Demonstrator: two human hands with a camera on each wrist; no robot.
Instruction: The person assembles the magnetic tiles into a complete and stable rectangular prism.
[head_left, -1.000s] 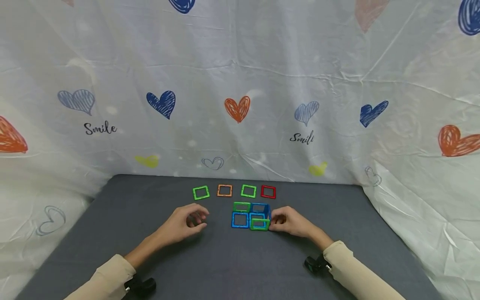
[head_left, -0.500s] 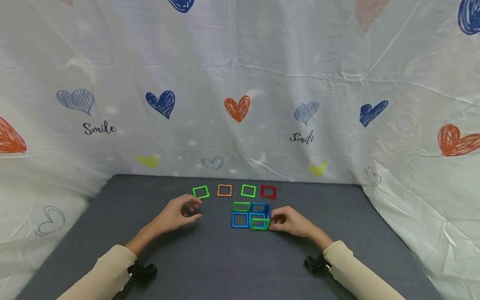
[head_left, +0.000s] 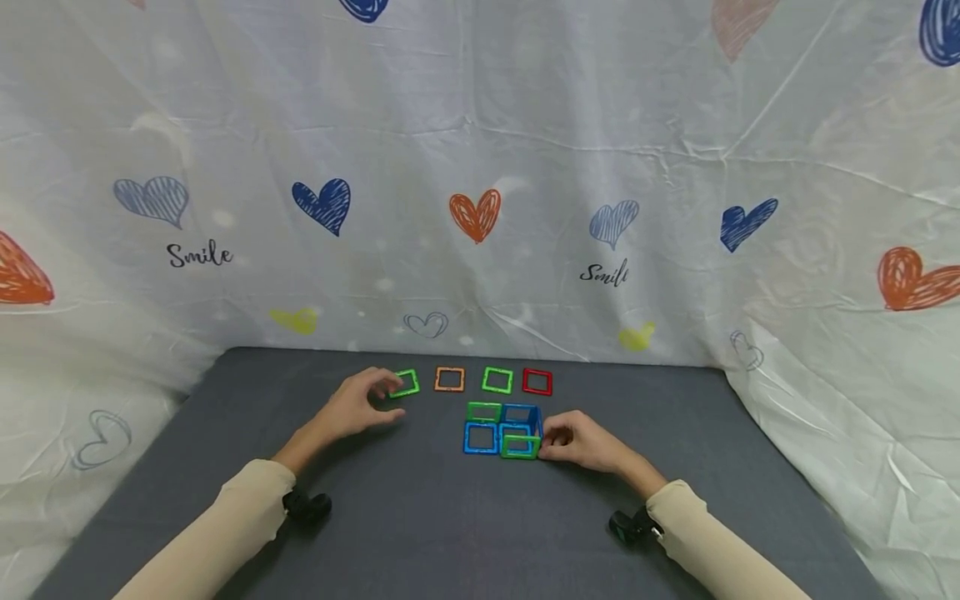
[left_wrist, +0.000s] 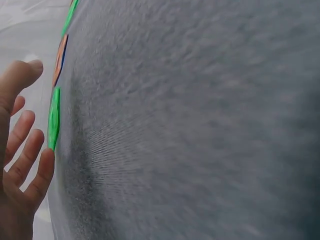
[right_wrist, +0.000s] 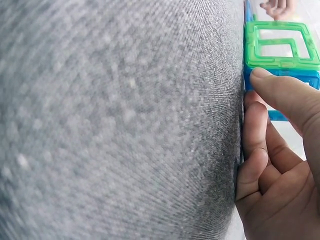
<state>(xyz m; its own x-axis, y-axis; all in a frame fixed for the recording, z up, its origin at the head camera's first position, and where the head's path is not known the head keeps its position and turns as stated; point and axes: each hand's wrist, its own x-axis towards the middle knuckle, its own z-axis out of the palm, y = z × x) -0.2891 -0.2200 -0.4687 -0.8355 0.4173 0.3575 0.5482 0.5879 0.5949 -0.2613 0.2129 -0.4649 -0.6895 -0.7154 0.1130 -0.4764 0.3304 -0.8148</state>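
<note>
Left hand [head_left: 356, 404]: thumb and fingers held apart, nothing gripped. Fingertips at the near-left green frame [head_left: 406, 394], covering its left part in the head view; cannot tell whether they touch. That frame lies flat on the dark grey worktop [head_left: 465, 533].

Moving rightward from the left hand, in a loose row: orange frame [head_left: 449, 390], second green frame [head_left: 497, 391], red frame [head_left: 537, 393]. All flat, well apart from one another, the last two beyond and to the left of the right hand.

Right hand [head_left: 581, 442]: fingers curled, thumb and fingertips holding the right side of a joined build [head_left: 499, 440] of blue and green frames, which sits directly left of the hand. Nearest the thumb, a green panel [head_left: 520, 457] stands upright at the build's front. Flat blue square [head_left: 481, 452] at the build's far side from this hand.

Past both hands, a white hanging sheet [head_left: 480, 125] printed with hearts.
</note>
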